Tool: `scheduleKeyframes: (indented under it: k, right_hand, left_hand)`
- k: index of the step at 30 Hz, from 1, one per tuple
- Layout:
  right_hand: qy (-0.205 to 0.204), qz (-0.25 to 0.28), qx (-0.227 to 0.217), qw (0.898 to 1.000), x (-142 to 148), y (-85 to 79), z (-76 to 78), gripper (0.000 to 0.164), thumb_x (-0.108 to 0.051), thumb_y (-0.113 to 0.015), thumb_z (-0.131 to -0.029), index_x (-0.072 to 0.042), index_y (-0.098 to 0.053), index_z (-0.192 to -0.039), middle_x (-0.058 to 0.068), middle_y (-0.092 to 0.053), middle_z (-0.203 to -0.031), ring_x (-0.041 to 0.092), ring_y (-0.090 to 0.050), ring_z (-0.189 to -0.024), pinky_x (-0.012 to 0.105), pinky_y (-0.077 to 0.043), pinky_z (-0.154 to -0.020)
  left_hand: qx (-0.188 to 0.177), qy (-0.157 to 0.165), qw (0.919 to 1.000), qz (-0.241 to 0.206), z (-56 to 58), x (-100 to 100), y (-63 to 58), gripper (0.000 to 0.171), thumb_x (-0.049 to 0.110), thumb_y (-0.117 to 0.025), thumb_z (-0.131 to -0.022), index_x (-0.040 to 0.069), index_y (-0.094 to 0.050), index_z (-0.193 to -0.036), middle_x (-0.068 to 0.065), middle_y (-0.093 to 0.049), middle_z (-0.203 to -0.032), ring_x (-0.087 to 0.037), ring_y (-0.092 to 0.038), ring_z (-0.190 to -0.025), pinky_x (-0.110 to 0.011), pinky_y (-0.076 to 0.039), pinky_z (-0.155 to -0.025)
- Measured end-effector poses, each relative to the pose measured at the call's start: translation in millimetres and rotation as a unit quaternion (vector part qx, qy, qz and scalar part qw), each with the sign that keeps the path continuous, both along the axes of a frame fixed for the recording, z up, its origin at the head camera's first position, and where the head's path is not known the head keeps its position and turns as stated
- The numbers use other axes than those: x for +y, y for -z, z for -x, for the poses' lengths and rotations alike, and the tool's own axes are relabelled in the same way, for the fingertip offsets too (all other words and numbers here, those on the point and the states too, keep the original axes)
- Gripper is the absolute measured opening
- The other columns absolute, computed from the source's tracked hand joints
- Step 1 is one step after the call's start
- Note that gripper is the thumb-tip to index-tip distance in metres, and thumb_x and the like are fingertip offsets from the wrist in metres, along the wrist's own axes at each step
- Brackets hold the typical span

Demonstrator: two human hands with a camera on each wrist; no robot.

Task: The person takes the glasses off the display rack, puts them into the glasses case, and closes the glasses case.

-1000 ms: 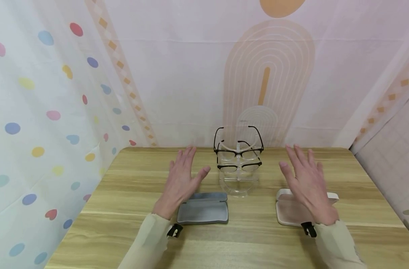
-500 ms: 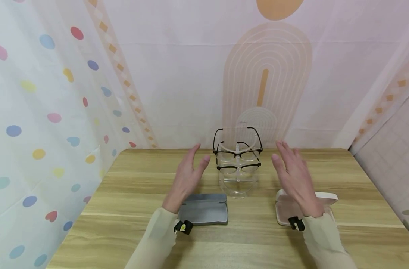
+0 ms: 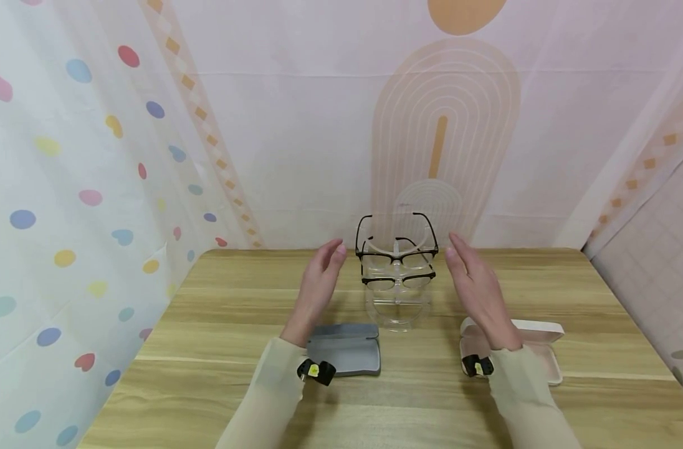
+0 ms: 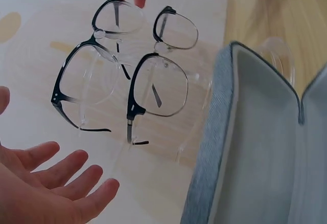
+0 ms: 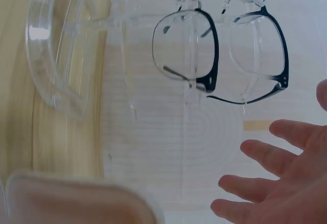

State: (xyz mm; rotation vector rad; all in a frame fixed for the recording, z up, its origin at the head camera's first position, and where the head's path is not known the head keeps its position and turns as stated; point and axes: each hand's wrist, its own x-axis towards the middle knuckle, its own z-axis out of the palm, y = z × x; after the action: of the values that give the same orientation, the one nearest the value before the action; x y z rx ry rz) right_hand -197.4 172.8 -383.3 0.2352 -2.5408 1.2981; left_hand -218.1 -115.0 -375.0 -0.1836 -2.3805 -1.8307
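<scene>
Two pairs of black-rimmed glasses hang one above the other on a clear display stand (image 3: 396, 323). The upper glasses (image 3: 396, 256) sit at the top, the lower glasses (image 3: 369, 281) just beneath. My left hand (image 3: 318, 280) is held to the left of the upper pair, fingers extended and holding nothing. On the other side my right hand (image 3: 478, 287) mirrors it, apart from the frame. In the left wrist view, the left fingers (image 4: 76, 165) spread below the temples. The right wrist view shows the right fingers (image 5: 265, 155) likewise loose beside the glasses.
An open grey glasses case (image 3: 347, 355) lies on the wooden table (image 3: 218, 324) under my left forearm. Another open case, white with a pinkish lining (image 3: 543, 355), lies partly behind my right wrist. Patterned curtains (image 3: 296, 143) hang behind and to the left.
Both hands have moved inward toward the glasses on the stand, the left one rightward and the right one leftward. Glasses, stand and cases stay in place.
</scene>
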Motion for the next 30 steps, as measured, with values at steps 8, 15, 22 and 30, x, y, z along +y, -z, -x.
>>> scheduleKeyframes:
  k: [8, 15, 22, 30]
  right_hand:
    - [0.005, 0.060, -0.023, 0.998, -6.2, -2.4, 6.3, 0.066, -0.055, -0.032, -0.111, -0.011, -0.039, -0.160, 0.012, -0.038, -0.163, 0.039, -0.035, -0.149, 0.058, -0.029, -0.120]
    - [0.016, 0.115, -0.032, 0.993, -11.9, -8.1, 13.2, 0.059, -0.048, -0.040, -0.111, -0.008, -0.050, -0.153, 0.018, -0.055, -0.150, 0.039, -0.049, -0.139, 0.056, -0.037, -0.115]
    - [0.002, 0.225, -0.063, 0.972, -17.0, -11.8, 21.1, 0.051, -0.036, -0.049, -0.110, -0.001, -0.055, -0.147, 0.025, -0.063, -0.135, 0.024, -0.061, -0.119, 0.045, -0.049, -0.106]
    - [0.004, 0.281, -0.060, 0.958, -22.0, -12.3, 26.6, 0.043, -0.024, -0.056, -0.107, 0.003, -0.058, -0.141, 0.014, -0.068, -0.117, 0.006, -0.063, -0.095, 0.023, -0.054, -0.091]
  left_hand:
    - [-0.045, 0.027, 0.9904, -0.128, 8.5, 4.4, -1.4, 0.050, 0.031, -0.053, -0.110, -0.001, -0.050, -0.148, -0.025, -0.056, -0.144, -0.041, -0.053, -0.134, -0.053, -0.047, -0.108]
    - [-0.098, 0.018, 0.9685, -0.228, 13.4, 11.1, -5.6, 0.041, 0.019, -0.057, -0.108, -0.002, -0.056, -0.143, -0.022, -0.061, -0.133, -0.037, -0.059, -0.123, -0.045, -0.052, -0.105]
    - [-0.123, 0.009, 0.9461, -0.299, 19.6, 18.3, -5.1, 0.036, 0.007, -0.062, -0.104, -0.007, -0.058, -0.137, -0.006, -0.065, -0.109, -0.014, -0.064, -0.089, -0.031, -0.056, -0.091]
    - [-0.107, 0.001, 0.9425, -0.317, 21.2, 22.5, -4.2, 0.031, -0.002, -0.062, -0.101, -0.010, -0.060, -0.131, -0.003, -0.065, -0.098, -0.011, -0.062, -0.080, -0.023, -0.055, -0.078]
